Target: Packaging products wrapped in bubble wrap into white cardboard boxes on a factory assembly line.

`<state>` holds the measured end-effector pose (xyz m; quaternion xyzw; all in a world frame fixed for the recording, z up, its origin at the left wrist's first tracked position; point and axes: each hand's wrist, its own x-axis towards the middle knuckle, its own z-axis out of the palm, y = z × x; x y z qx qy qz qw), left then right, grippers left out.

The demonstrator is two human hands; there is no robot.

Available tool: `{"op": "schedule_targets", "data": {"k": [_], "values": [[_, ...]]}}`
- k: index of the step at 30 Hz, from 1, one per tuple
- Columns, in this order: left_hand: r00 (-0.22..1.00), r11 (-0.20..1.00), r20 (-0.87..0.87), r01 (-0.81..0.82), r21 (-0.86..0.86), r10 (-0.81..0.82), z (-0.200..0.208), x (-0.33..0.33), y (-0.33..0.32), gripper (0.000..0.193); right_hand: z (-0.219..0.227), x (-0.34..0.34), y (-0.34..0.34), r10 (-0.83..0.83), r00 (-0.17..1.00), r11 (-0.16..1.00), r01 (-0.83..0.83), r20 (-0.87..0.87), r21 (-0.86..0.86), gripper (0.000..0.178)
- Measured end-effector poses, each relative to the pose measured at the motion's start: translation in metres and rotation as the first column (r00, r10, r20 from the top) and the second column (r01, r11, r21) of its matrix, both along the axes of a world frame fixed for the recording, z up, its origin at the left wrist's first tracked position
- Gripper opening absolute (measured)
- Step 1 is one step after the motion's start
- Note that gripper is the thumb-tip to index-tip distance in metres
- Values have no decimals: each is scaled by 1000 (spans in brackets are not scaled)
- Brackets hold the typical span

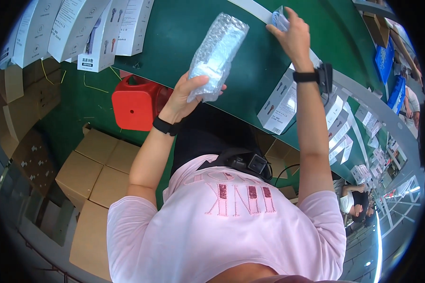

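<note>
My left hand (189,94) grips the lower end of a bubble-wrapped package (218,56), held tilted above the green tabletop (174,28). What lies inside the wrap is blurred by the plastic and cannot be made out. Out at the table's far edge, my right hand (295,37) pinches a small clear plastic bag (280,20) with something pale and bluish in it. Below the right wrist a white printed box (279,106) stands near the table's front edge, apart from the hand.
Several white printed boxes (99,37) stand in a row at the left of the table. A red plastic stool (133,109) and stacked brown cartons (87,165) are on the floor at left. More white boxes (340,122) line the right side, with people (356,200) beyond.
</note>
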<state>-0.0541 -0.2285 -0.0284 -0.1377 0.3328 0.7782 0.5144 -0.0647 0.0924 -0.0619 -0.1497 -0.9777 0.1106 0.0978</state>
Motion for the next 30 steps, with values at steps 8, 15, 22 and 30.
{"op": "schedule_targets", "data": {"k": [8, 15, 22, 30], "values": [[994, 999, -99, 34, 7, -33, -4, -1, 26, 66, 53, 29, 35, -181, 972, 573, 230, 152, -787, 50], [993, 949, 21, 105, 297, -116, 19, 23, 50, 73, 80, 71, 46, -181, 963, 244, 241, 200, -939, 48], [985, 910, 38, 142, 389, -170, 40, 46, 74, 75, 74, 74, 27, -24, 996, -196, -87, -84, -977, 84], [878, 767, 275, 147, 624, -392, 59, 103, 131, 69, 128, 122, 18, -138, 989, -445, -103, -45, -889, 71]]}}
